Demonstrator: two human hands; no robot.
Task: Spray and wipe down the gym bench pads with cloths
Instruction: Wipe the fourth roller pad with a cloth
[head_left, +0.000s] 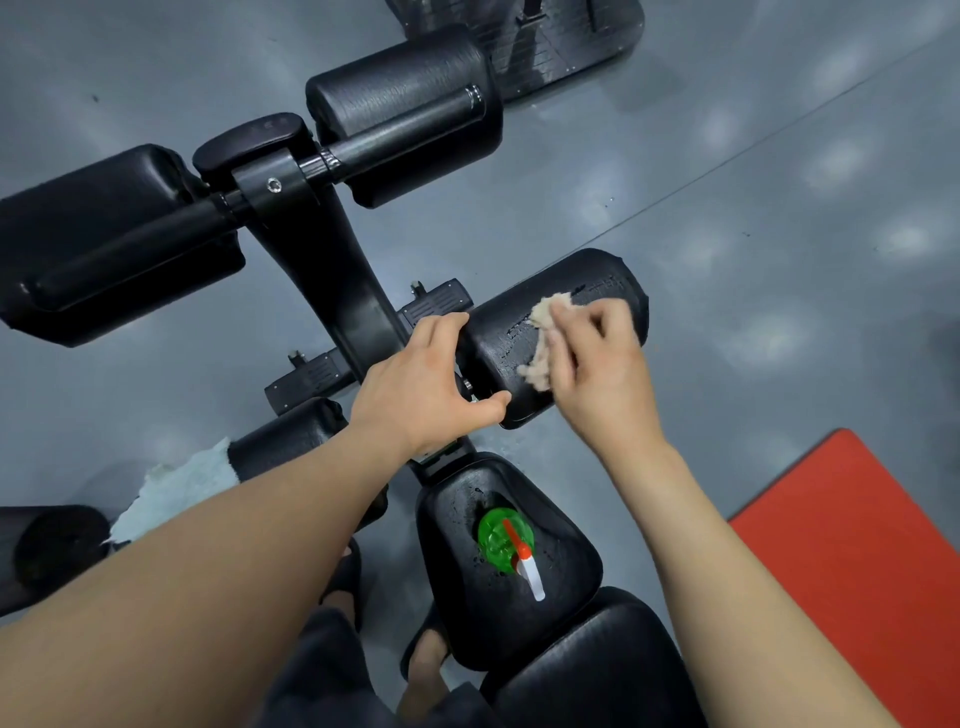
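A black roller pad (597, 280) sticks out to the right of the bench frame, with wet streaks on its top. My right hand (602, 364) holds a beige cloth (543, 338) against that pad. My left hand (426, 379) grips the pad's inner end, fingers over the top and thumb underneath. A green spray bottle (506, 540) with a red and white trigger stands on the wet black seat pad (566, 566) below my hands. A pale blue cloth (176, 488) lies draped over the lower left roller pad (291, 431).
Two larger black roller pads (410, 98) (104, 244) sit farther up on the frame's arm (332, 254). A red mat (862, 551) lies on the grey floor at the right. My feet in dark slippers (426, 644) stand beside the seat.
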